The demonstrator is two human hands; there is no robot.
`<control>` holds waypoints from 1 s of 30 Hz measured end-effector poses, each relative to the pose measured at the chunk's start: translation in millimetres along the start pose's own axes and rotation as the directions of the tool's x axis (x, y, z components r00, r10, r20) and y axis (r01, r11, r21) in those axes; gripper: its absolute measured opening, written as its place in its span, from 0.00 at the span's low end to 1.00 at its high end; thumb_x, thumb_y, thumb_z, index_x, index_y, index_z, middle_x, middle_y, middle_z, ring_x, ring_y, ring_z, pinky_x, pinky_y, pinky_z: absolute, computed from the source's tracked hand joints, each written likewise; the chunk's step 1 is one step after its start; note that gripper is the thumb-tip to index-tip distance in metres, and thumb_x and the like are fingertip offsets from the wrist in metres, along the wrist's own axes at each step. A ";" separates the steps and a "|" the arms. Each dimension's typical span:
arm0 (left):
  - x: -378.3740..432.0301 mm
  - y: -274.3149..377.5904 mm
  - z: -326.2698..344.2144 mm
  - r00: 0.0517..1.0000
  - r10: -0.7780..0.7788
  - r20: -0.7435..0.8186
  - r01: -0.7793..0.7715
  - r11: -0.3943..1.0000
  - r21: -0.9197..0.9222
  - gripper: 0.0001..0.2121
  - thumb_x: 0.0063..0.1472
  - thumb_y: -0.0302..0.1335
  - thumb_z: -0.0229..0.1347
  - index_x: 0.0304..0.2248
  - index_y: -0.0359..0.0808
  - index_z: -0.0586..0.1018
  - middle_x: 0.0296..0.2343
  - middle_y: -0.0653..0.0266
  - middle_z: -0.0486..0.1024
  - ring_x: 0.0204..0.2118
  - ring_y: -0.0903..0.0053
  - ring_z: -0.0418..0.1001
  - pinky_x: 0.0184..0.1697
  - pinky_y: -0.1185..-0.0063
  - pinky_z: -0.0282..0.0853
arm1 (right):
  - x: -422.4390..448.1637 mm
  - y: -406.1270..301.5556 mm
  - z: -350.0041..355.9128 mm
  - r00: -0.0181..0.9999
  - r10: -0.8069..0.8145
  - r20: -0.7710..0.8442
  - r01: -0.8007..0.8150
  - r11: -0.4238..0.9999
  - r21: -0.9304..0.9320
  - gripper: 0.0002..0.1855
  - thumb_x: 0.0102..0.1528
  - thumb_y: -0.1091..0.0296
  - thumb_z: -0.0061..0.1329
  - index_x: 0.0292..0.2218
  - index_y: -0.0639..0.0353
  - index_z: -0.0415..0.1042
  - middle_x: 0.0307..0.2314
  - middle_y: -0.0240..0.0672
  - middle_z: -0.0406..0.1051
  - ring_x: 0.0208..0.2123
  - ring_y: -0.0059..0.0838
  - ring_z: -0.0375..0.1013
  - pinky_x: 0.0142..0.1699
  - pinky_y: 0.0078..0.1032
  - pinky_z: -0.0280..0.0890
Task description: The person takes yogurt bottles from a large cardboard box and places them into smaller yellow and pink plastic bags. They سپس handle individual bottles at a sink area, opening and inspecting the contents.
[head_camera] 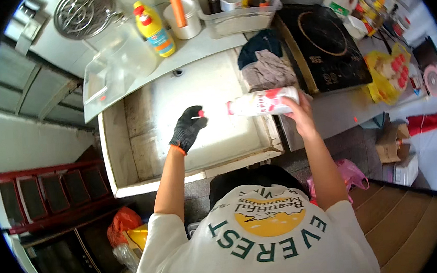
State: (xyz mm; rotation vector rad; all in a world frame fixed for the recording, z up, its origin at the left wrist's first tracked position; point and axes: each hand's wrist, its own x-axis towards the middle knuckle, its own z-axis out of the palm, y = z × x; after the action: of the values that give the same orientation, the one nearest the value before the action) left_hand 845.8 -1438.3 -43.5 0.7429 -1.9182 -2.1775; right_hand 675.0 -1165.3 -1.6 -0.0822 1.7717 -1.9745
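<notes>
My left hand point(189, 128) wears a dark knit glove with an orange cuff and pinches a small red cap point(201, 113) between thumb and fingers. In my bare right hand point(300, 110) is a white bottle point(264, 102) with red print, gripped near its base. It lies almost level in the air, its red neck pointing left toward the gloved hand, with a gap between neck and cap. Both hands are above a worn white sink point(212, 156), whose drain hole point(177, 73) shows at the back. Glare washes out part of the basin and the bottle's neck end.
Cloths point(269, 69) hang over the sink's right corner beside a black induction cooker point(323, 47). Behind the sink stand a yellow bottle point(158, 35), a clear plastic container point(131, 55), a white cup point(190, 27) and a bin of bottles point(240, 21). A yellow bag point(380, 70) lies right.
</notes>
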 end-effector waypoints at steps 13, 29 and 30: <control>14.4 35.1 40.4 0.983 -0.061 0.173 0.102 0.965 -0.241 0.16 0.56 0.32 0.50 0.42 0.31 0.69 0.30 0.61 0.72 0.30 0.76 0.71 0.36 0.77 0.69 | 6.8 27.8 -13.9 0.971 0.232 0.051 -0.238 0.939 0.247 0.23 0.46 0.58 0.49 0.43 0.53 0.61 0.35 0.30 0.67 0.37 0.23 0.66 0.37 0.22 0.61; -10.2 67.1 40.3 0.976 0.091 0.198 -0.069 0.991 -0.113 0.14 0.52 0.25 0.54 0.39 0.29 0.70 0.29 0.61 0.71 0.29 0.77 0.70 0.33 0.79 0.69 | -10.1 10.5 -12.4 0.978 -0.067 0.195 0.036 0.987 0.158 0.22 0.46 0.63 0.49 0.42 0.59 0.61 0.33 0.33 0.67 0.33 0.25 0.67 0.40 0.23 0.63; -6.8 66.5 38.0 0.955 0.191 0.227 -0.182 0.982 -0.058 0.14 0.51 0.21 0.54 0.39 0.31 0.70 0.30 0.62 0.71 0.30 0.77 0.70 0.34 0.79 0.69 | -10.3 8.8 -14.0 0.926 0.171 0.337 -0.215 0.972 0.097 0.17 0.53 0.57 0.36 0.38 0.57 0.67 0.29 0.33 0.71 0.28 0.22 0.68 0.34 0.22 0.63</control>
State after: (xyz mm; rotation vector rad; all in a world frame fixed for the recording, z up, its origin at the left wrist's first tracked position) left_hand 820.5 -1413.1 24.6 0.2965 -1.9546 -2.2569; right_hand 681.8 -1148.9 -9.4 -0.1736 1.3793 -1.8096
